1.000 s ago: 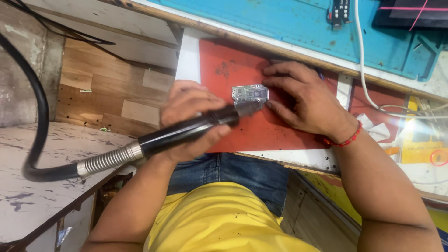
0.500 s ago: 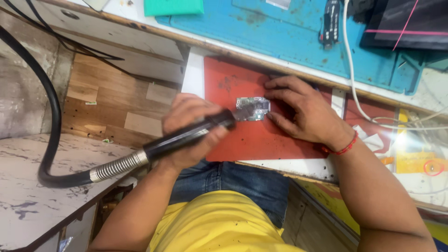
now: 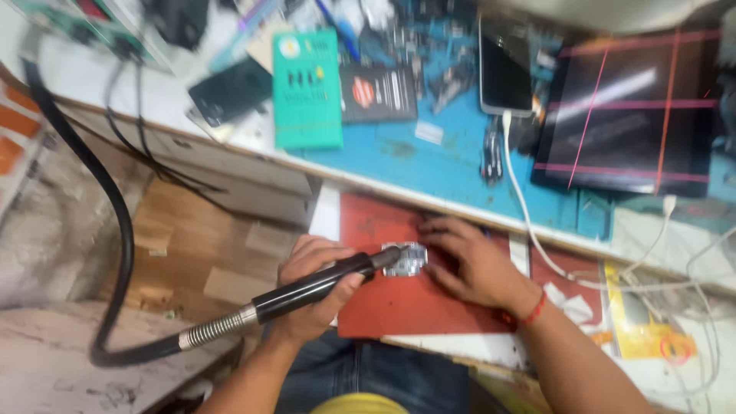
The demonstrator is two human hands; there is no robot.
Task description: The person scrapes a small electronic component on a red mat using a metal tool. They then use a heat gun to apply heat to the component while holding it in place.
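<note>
My left hand (image 3: 310,287) grips a black pen-shaped rotary tool handpiece (image 3: 322,284) with a metal spring collar and a thick black flexible hose (image 3: 115,230) trailing to the left. Its tip touches a small silver metal piece (image 3: 405,261) lying on a red mat (image 3: 399,303). My right hand (image 3: 468,264) lies flat on the mat with its fingers pressing on the right side of the metal piece. A red thread band circles that wrist.
Behind the mat lies a blue work mat (image 3: 445,165) with a green box (image 3: 307,88), a black box (image 3: 379,92), a phone (image 3: 504,65) on a white cable, a dark tablet screen (image 3: 629,115) with pink lines, and several small tools. Wooden shelving (image 3: 199,245) sits to the left.
The view has tilted up, so the bench behind the red mat now shows. Both hands stay on the metal piece and tool, which appear lower in view.
</note>
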